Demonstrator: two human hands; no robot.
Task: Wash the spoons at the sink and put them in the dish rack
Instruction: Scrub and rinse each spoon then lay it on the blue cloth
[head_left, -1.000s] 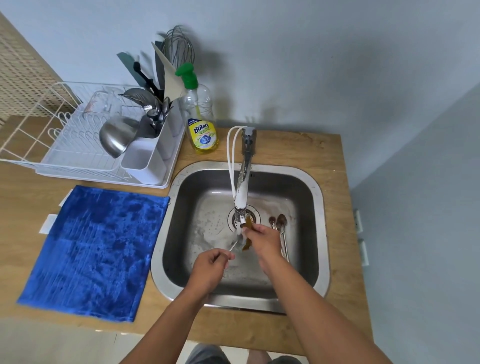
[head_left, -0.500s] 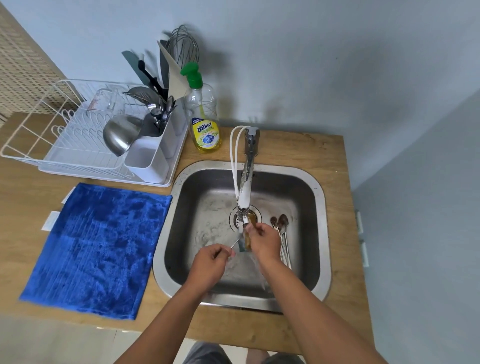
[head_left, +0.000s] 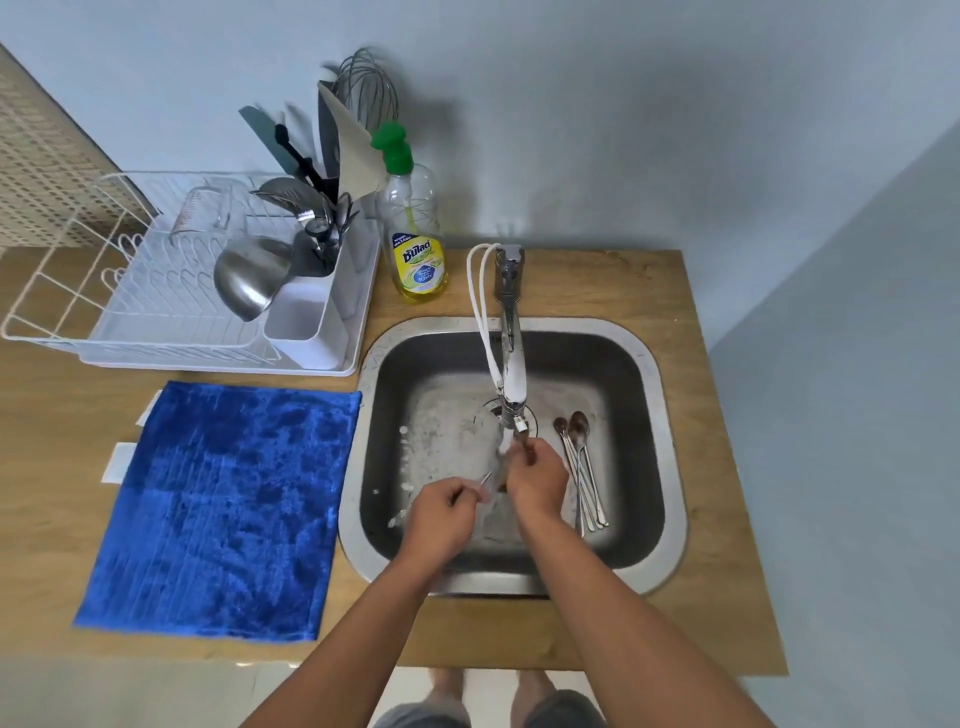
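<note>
Both hands are low in the steel sink (head_left: 670, 447), under the running faucet (head_left: 511, 358). My left hand (head_left: 441, 514) pinches the thin metal handle of a spoon (head_left: 485, 480). My right hand (head_left: 537, 480) closes around that spoon's bowl end, right under the water stream; the bowl itself is hidden by the fingers. Several dirty spoons (head_left: 579, 462) lie on the sink floor just right of my right hand. The white dish rack (head_left: 130, 312) stands on the counter at the back left, with a white cutlery holder (head_left: 306, 332) at its right end.
A yellow dish soap bottle (head_left: 415, 244) stands between rack and faucet. A steel bowl (head_left: 249, 280), a glass measuring cup (head_left: 200, 215) and upright utensils sit in the rack. A blue cloth (head_left: 218, 504) lies left of the sink. Wall close behind.
Water now runs over the spoon and has splashed droplets onto the sink floor. Both hands stay on the spoon, shifted only slightly. The camera has tilted a little.
</note>
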